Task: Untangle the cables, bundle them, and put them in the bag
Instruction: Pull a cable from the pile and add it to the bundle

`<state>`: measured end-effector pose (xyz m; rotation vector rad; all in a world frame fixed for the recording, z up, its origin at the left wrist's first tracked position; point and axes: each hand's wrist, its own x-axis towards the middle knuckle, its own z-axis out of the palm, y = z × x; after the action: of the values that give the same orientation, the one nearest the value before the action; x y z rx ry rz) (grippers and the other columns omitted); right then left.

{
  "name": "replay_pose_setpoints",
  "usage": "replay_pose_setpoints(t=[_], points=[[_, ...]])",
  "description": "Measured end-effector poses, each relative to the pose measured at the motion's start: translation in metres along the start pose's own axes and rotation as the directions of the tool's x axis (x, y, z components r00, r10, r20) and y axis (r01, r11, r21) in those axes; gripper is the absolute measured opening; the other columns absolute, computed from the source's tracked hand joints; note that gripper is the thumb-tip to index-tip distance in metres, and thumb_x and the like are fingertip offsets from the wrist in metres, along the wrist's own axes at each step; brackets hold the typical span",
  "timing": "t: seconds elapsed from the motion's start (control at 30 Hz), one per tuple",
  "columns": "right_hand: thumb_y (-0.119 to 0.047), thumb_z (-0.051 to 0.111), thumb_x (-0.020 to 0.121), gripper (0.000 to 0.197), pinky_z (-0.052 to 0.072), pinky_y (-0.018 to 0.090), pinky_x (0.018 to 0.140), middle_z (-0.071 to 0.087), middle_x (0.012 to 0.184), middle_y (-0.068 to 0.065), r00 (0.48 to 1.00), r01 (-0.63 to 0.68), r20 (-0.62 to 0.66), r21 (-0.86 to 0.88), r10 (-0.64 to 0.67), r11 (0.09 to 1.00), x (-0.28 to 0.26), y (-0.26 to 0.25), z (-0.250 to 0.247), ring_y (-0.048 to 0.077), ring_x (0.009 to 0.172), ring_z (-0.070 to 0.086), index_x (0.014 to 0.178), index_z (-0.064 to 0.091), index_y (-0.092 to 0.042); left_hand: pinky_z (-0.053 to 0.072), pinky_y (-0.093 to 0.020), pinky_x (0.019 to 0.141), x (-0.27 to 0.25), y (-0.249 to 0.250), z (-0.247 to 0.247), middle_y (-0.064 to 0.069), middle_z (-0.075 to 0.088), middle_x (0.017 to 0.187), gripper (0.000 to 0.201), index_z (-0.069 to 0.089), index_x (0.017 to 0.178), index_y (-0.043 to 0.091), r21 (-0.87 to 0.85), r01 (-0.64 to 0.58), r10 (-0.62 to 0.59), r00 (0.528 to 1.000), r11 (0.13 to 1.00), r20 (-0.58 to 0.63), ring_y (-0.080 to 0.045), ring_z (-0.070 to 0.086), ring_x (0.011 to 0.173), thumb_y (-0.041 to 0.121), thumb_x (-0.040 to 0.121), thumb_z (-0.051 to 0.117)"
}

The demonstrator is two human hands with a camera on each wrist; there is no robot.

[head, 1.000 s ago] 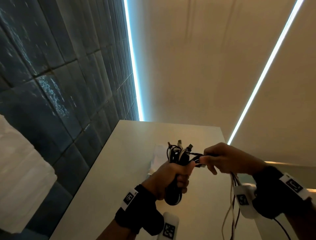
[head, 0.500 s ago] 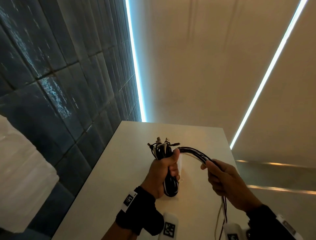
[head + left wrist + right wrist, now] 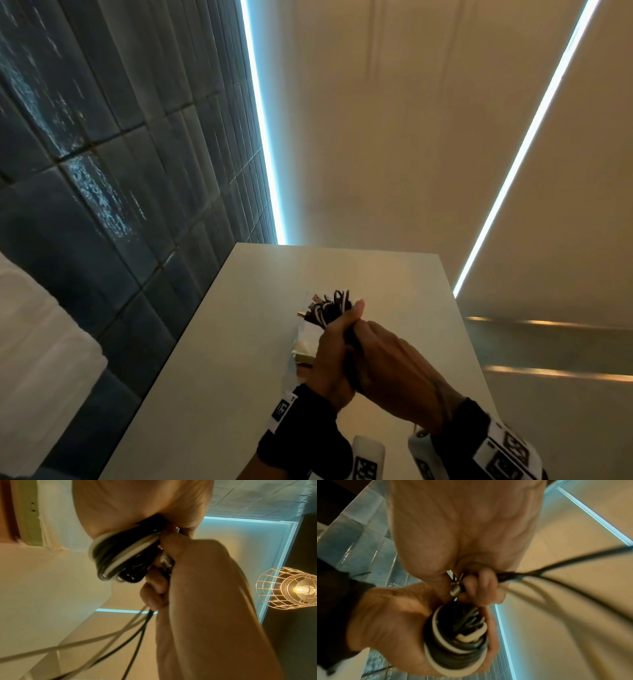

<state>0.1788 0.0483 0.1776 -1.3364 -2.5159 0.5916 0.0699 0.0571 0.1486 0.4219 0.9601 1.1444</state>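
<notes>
The left hand [image 3: 330,353] is clenching the coiled cable bundle [image 3: 330,306] upright above the table [image 3: 212,359], plug ends at twelve o'clock. The right hand [image 3: 394,368], touching at three o'clock, is gripping the loose strands [image 3: 133,632], which are trailing toward six.

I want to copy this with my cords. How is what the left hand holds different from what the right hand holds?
The left hand grips the coiled bundle, tight black and white loops. The right hand grips the loose strands, which trail away straight and uncoiled. The bundle fills the left fist; the strands pass thinly through the right fingers. Both are parts of the same cables, and the hands touch.
</notes>
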Motion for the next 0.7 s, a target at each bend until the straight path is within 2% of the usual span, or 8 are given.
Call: replay_pose_setpoints(t=[0.1,0.2,0.3,0.37,0.47,0.57,0.63,0.7], points=[[-0.033,0.044,0.098,0.029,0.055,0.031,0.076,0.057,0.105,-0.003,0.998,0.015,-0.057,0.210,-0.003,0.978,-0.006,-0.002,0.005,0.012,0.086,0.060,0.125,0.042,-0.021,0.053,-0.036,0.069,0.006,0.004,-0.005,-0.007,0.068,0.080,0.033,0.070,0.102,0.008,-0.038,-0.107,0.100,0.983,0.994,-0.152,-0.025,0.066,0.080,0.030,0.078,0.076],[-0.036,0.048,0.098,0.029,0.053,0.021,0.057,0.063,0.080,-0.007,0.980,-0.059,-0.157,0.372,0.126,0.926,-0.012,-0.004,0.004,0.003,0.066,0.065,0.121,0.030,-0.035,0.050,-0.033,0.064,0.011,0.015,-0.009,-0.008,0.059,0.068,0.015,0.064,0.073,0.007,-0.062,-0.123,0.108,0.974,0.990,-0.200,-0.021,0.059,0.063,0.017,0.084,0.068],[-0.035,0.047,0.099,0.010,0.044,0.017,0.050,0.055,0.065,-0.010,0.969,-0.082,-0.183,0.399,0.167,0.913,-0.018,-0.007,0.007,-0.007,0.056,0.057,0.101,0.048,-0.025,0.041,-0.025,0.049,0.016,0.026,-0.012,-0.001,0.044,0.055,0.029,0.049,0.062,0.014,-0.128,-0.158,0.126,0.965,0.979,-0.228,-0.013,0.045,0.046,0.010,0.088,0.063],[-0.034,0.046,0.099,0.023,0.042,0.019,0.053,0.054,0.064,-0.009,0.963,-0.055,-0.213,0.445,0.165,0.894,-0.020,-0.007,0.008,-0.003,0.060,0.055,0.086,0.057,-0.018,0.039,-0.025,0.047,0.018,0.028,-0.013,-0.001,0.041,0.057,0.030,0.047,0.063,0.015,-0.149,-0.203,0.165,0.959,0.968,-0.231,-0.012,0.042,0.046,0.011,0.088,0.063],[-0.046,0.043,0.093,0.043,0.034,0.019,0.052,0.053,0.058,-0.013,0.965,0.025,-0.235,0.526,0.117,0.850,-0.021,-0.008,0.013,0.004,0.053,0.046,0.080,0.063,-0.010,0.041,-0.025,0.047,0.017,0.029,-0.013,-0.002,0.040,0.059,0.030,0.047,0.064,0.014,-0.165,-0.268,0.219,0.939,0.949,-0.264,-0.013,0.042,0.047,0.010,0.090,0.062],[-0.041,0.045,0.092,0.043,0.029,0.017,0.046,0.043,0.052,-0.010,0.991,0.037,-0.111,0.765,0.075,0.643,-0.023,-0.002,0.018,0.004,0.045,0.034,0.076,0.061,-0.004,0.045,-0.027,0.053,0.012,0.031,-0.012,-0.003,0.044,0.061,0.030,0.048,0.065,0.013,-0.179,-0.255,0.206,0.945,0.950,-0.253,-0.016,0.046,0.051,0.015,0.091,0.061],[-0.035,0.047,0.097,0.037,0.022,0.022,0.042,0.036,0.054,-0.003,0.999,-0.054,0.050,0.897,0.022,0.438,-0.027,0.006,0.024,0.011,0.045,0.025,0.075,0.063,-0.011,0.047,-0.029,0.056,0.007,0.034,-0.010,-0.005,0.049,0.060,0.032,0.050,0.065,0.010,-0.189,-0.239,0.198,0.957,0.953,-0.210,-0.018,0.050,0.053,0.022,0.093,0.059],[-0.042,0.049,0.098,0.038,0.019,0.026,0.042,0.033,0.056,0.001,0.987,-0.122,0.153,0.925,-0.059,0.360,-0.031,0.016,0.036,0.013,0.046,0.022,0.069,0.061,-0.021,0.049,-0.027,0.055,0.001,0.038,-0.010,-0.007,0.056,0.063,0.032,0.058,0.071,0.006,-0.190,-0.222,0.196,0.970,0.957,-0.144,-0.019,0.055,0.054,0.028,0.094,0.056]])
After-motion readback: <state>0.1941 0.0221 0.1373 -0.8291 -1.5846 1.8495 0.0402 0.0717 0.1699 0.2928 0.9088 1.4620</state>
